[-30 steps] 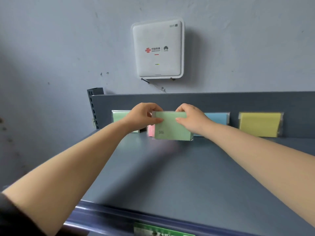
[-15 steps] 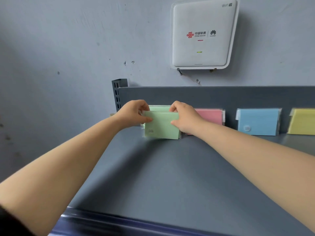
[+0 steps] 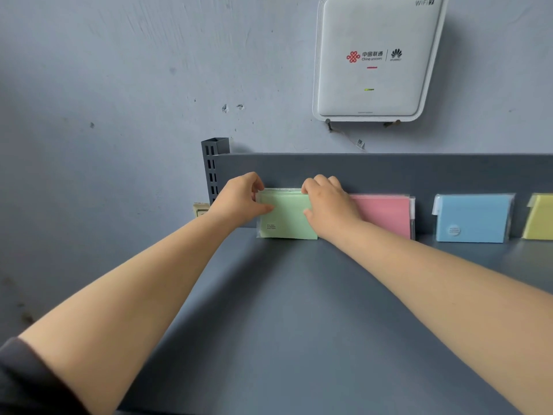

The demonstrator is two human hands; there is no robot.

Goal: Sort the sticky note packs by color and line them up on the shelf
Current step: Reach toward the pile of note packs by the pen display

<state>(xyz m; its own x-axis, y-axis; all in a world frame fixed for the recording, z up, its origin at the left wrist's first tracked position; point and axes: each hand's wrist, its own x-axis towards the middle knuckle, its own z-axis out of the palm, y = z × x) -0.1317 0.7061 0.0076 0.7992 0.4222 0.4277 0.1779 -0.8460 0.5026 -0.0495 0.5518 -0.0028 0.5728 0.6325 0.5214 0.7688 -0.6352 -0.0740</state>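
The pale green, plastic-wrapped sticky note pack (image 3: 287, 215) now stands upright against the dark grey metal back panel (image 3: 389, 172) of the shelf (image 3: 299, 310), at the left end of the row. A second ago it was held clear of the panel, in front of the pink pack; it has since been carried left and set in front of another green pack, whose wrapper edge shows just behind its top. This suggests the green group is being completed. The left hand (image 3: 239, 202) pinches the pack's left edge, thumb on its face; the right hand (image 3: 329, 205) grips its right edge, fingers curled over the top. Just right of the green pack stands the pink pack (image 3: 386, 214), then the blue pack (image 3: 472, 218) and the yellow pack (image 3: 540, 218). Above the panel hangs a white wall-mounted router (image 3: 377, 55).
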